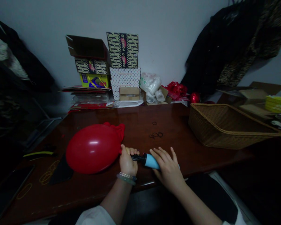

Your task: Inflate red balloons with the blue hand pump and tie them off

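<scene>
A large inflated red balloon (93, 148) lies to the left, its neck end toward my left hand (128, 162). That hand, with beaded and green bracelets at its wrist, is closed around the balloon's neck at the black nozzle of a hand pump (152, 161). My right hand (166, 168) lies over the pump's light blue body and grips it, fingers partly spread. The pump's far right end is mostly hidden under the palm. Behind the inflated balloon sit more red balloons (119, 129), limp and bunched.
Several black hair ties (156, 135) lie mid-table. A wicker basket (236, 139) stands at right. Yellow rubber bands (46, 175), a phone (10, 187) and a yellow-green handled tool (38, 154) are at left. Stacked boxes (123, 51) line the wall.
</scene>
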Demonstrator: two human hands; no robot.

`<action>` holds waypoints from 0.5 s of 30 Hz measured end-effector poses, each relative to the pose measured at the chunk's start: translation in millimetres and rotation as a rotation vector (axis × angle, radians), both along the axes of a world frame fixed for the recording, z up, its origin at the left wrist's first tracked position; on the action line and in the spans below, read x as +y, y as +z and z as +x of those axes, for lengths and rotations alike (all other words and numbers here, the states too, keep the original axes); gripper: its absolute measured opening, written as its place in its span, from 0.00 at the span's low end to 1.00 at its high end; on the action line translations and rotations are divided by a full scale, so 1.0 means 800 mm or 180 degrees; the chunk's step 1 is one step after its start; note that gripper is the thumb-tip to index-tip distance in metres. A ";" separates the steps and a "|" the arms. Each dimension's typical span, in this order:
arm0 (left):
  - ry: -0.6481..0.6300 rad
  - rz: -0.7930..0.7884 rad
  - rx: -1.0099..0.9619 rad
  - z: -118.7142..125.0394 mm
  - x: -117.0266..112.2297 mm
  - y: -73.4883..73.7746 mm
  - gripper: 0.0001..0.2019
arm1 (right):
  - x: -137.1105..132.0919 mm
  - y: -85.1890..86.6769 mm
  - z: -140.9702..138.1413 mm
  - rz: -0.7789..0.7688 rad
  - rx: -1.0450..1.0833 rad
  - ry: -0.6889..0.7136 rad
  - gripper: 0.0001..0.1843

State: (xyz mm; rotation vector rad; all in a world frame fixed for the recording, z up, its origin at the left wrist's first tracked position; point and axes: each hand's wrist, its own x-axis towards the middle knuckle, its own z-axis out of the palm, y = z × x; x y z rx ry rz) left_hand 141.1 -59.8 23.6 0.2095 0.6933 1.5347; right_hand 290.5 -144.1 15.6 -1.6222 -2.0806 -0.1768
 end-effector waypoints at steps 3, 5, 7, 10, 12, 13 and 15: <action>0.0004 0.0007 0.0035 0.003 -0.002 -0.001 0.26 | 0.001 -0.003 -0.016 -0.0092 0.0022 0.0194 0.33; 0.0002 -0.0031 -0.0004 0.003 -0.002 -0.002 0.26 | 0.004 -0.004 -0.021 -0.0097 0.0119 0.0241 0.33; 0.0011 -0.0051 -0.0083 0.001 -0.001 -0.001 0.26 | 0.007 -0.003 -0.020 -0.0052 0.0261 0.0146 0.32; -0.0006 -0.0016 -0.0198 -0.008 0.005 0.005 0.25 | 0.010 0.004 -0.011 0.0006 0.0348 0.0016 0.26; 0.0002 0.0005 -0.0250 -0.016 0.011 0.011 0.24 | 0.010 0.011 -0.002 0.0059 0.0269 0.0034 0.23; 0.0028 0.0010 -0.0268 -0.022 0.015 0.014 0.24 | 0.010 0.015 0.004 0.0097 0.0219 0.0040 0.22; 0.0120 0.0006 -0.0288 -0.033 0.022 0.019 0.23 | 0.009 0.020 0.016 0.0179 0.0132 0.0009 0.22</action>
